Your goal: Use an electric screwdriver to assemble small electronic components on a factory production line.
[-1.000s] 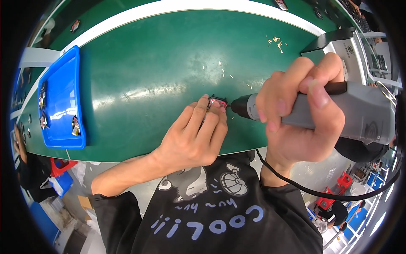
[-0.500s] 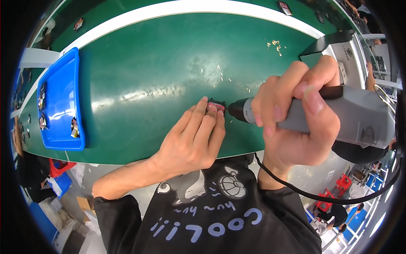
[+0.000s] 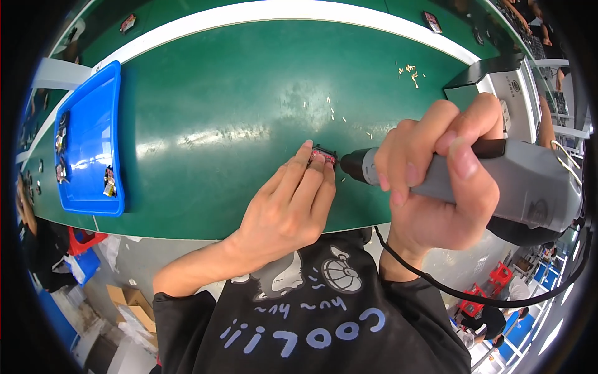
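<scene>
On the green work table [image 3: 205,81], a small red-and-black electronic part [image 3: 323,154] lies under the fingertips of my left hand [image 3: 283,209], which pin it down. Those fingers hide some of it. My right hand [image 3: 439,193] is wrapped round a grey corded electric screwdriver [image 3: 536,181], held nearly level. Its black nose points left at the part's right end, with the tip very near it; whether they touch I cannot tell. A black cable [image 3: 458,290] runs beneath my right wrist.
At the left stands a blue tray [image 3: 119,143] with several small parts along its sides. Loose screws [image 3: 330,109] are scattered beyond my left hand, and a pile of brass-coloured screws [image 3: 411,71] lies at the far right. Beside it is a black-and-white box [image 3: 504,87].
Both hands hold nearly the same pose, the left still on the part and the right on the screwdriver. The view has shifted slightly.
</scene>
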Demonstrator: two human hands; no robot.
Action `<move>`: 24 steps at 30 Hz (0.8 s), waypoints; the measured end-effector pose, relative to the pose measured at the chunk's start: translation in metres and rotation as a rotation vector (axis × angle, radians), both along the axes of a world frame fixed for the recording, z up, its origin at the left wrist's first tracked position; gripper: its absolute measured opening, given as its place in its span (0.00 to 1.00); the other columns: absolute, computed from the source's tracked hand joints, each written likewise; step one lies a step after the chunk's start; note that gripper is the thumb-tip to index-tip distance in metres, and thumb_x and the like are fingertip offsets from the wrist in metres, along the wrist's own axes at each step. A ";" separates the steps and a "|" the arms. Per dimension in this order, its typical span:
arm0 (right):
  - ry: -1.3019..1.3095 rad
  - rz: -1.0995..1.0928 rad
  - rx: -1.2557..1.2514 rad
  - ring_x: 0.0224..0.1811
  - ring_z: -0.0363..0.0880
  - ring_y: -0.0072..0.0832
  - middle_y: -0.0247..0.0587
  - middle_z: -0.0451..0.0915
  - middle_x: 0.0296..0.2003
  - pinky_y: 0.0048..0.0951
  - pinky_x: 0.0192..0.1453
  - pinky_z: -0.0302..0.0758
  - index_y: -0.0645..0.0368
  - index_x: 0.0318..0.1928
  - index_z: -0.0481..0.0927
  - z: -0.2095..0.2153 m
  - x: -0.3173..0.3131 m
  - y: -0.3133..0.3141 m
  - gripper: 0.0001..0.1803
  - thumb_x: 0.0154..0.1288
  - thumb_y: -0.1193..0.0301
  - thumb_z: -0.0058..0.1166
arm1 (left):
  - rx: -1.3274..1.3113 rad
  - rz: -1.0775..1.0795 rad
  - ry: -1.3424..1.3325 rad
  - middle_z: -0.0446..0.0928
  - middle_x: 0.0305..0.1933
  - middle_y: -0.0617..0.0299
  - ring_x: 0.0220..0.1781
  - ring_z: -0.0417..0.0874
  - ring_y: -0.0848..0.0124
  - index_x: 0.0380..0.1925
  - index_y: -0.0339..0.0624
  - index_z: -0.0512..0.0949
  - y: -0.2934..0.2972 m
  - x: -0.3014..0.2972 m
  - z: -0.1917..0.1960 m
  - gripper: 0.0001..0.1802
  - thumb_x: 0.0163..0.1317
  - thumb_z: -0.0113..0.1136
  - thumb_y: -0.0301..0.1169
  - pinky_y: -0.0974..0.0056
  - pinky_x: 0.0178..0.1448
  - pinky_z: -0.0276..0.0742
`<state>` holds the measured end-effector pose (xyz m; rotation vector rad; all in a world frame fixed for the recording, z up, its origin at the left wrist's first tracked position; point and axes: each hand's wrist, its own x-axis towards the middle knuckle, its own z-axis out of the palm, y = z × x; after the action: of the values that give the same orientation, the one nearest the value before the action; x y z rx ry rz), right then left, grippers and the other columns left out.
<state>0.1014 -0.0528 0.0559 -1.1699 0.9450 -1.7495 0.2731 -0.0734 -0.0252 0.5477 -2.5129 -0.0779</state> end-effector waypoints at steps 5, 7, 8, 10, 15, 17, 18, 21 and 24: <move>-0.021 0.000 -0.017 0.10 0.62 0.26 0.43 0.68 0.21 0.32 0.18 0.65 0.58 0.39 0.64 -0.001 0.000 0.000 0.05 0.70 0.70 0.42 | 0.114 0.046 -0.019 0.81 0.44 0.49 0.55 0.85 0.49 0.44 0.25 0.82 0.007 0.000 0.007 0.18 0.49 0.63 0.18 0.55 0.52 0.86; -0.039 0.016 -0.031 0.10 0.62 0.26 0.43 0.68 0.21 0.32 0.18 0.65 0.58 0.40 0.64 -0.002 -0.001 -0.001 0.05 0.70 0.70 0.42 | 0.128 0.055 -0.020 0.81 0.45 0.49 0.56 0.84 0.50 0.44 0.25 0.82 0.007 -0.001 0.009 0.19 0.49 0.63 0.18 0.55 0.53 0.86; -0.036 0.005 -0.028 0.10 0.62 0.26 0.43 0.68 0.20 0.32 0.18 0.65 0.58 0.40 0.64 -0.003 0.000 -0.001 0.06 0.70 0.70 0.43 | 0.135 0.059 -0.024 0.81 0.45 0.49 0.56 0.84 0.50 0.44 0.26 0.82 0.007 -0.001 0.010 0.19 0.49 0.63 0.18 0.55 0.53 0.86; -0.032 -0.009 -0.026 0.10 0.62 0.26 0.42 0.68 0.20 0.32 0.18 0.65 0.58 0.40 0.65 -0.003 0.002 -0.001 0.06 0.70 0.70 0.43 | 0.141 0.060 -0.027 0.81 0.45 0.50 0.57 0.84 0.50 0.44 0.26 0.82 0.008 -0.001 0.011 0.19 0.49 0.63 0.19 0.55 0.53 0.85; -0.035 -0.015 0.013 0.10 0.60 0.26 0.41 0.66 0.18 0.31 0.16 0.64 0.57 0.38 0.63 -0.006 0.001 -0.002 0.06 0.68 0.70 0.44 | 0.123 0.030 -0.082 0.81 0.45 0.46 0.57 0.83 0.49 0.43 0.24 0.82 0.006 0.001 0.015 0.18 0.50 0.61 0.21 0.57 0.52 0.84; -0.031 -0.017 0.028 0.10 0.60 0.25 0.40 0.66 0.18 0.31 0.16 0.64 0.57 0.37 0.62 -0.004 0.004 -0.002 0.06 0.67 0.71 0.44 | 0.109 0.045 -0.063 0.81 0.46 0.46 0.57 0.83 0.49 0.43 0.25 0.82 0.009 0.001 0.008 0.18 0.50 0.61 0.21 0.56 0.52 0.84; -0.026 -0.021 0.044 0.10 0.59 0.25 0.40 0.66 0.17 0.30 0.16 0.64 0.57 0.37 0.61 -0.003 0.006 -0.002 0.07 0.67 0.71 0.45 | 0.096 0.059 -0.044 0.81 0.46 0.45 0.58 0.83 0.48 0.44 0.25 0.82 0.011 0.001 0.006 0.18 0.51 0.61 0.21 0.56 0.53 0.83; 0.181 -0.088 0.078 0.10 0.58 0.25 0.39 0.65 0.17 0.30 0.17 0.64 0.57 0.35 0.60 -0.001 0.011 0.001 0.09 0.65 0.72 0.47 | 0.124 0.054 -0.050 0.80 0.48 0.45 0.59 0.81 0.47 0.44 0.25 0.82 0.010 0.004 0.005 0.19 0.51 0.62 0.21 0.56 0.53 0.83; 0.139 -0.053 0.073 0.11 0.59 0.25 0.39 0.65 0.16 0.30 0.17 0.64 0.57 0.34 0.59 -0.002 0.011 0.002 0.10 0.65 0.73 0.47 | 0.138 0.054 -0.041 0.80 0.50 0.46 0.61 0.80 0.48 0.44 0.26 0.81 0.010 0.006 0.003 0.19 0.50 0.62 0.21 0.56 0.53 0.83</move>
<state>0.1120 -0.0508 0.0544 -1.2413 1.1225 -1.6775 0.2787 -0.0631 -0.0219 0.6788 -2.5436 -0.2235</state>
